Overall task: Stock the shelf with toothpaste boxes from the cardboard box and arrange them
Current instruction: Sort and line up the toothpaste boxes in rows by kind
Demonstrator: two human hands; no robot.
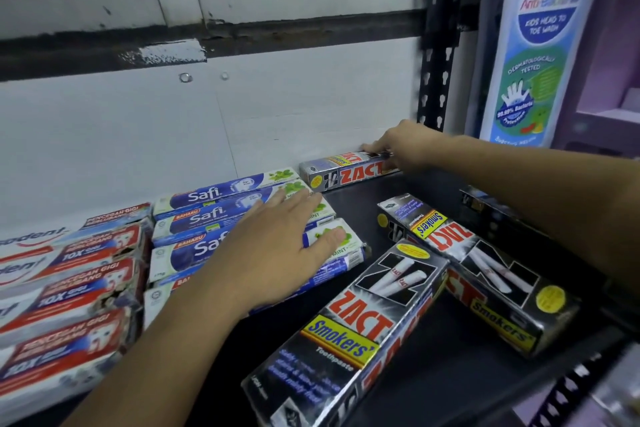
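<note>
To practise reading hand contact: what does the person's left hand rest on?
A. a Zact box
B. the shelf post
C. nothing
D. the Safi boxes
D: the left hand lies flat, fingers straight, on the Safi boxes, while the right hand holds the far Zact box by the wall.

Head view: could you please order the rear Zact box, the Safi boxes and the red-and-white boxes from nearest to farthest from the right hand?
1. The rear Zact box, at the back wall, gripped by the right hand.
2. The Safi boxes, mid-shelf, under the left hand.
3. The red-and-white boxes, far left.
</note>
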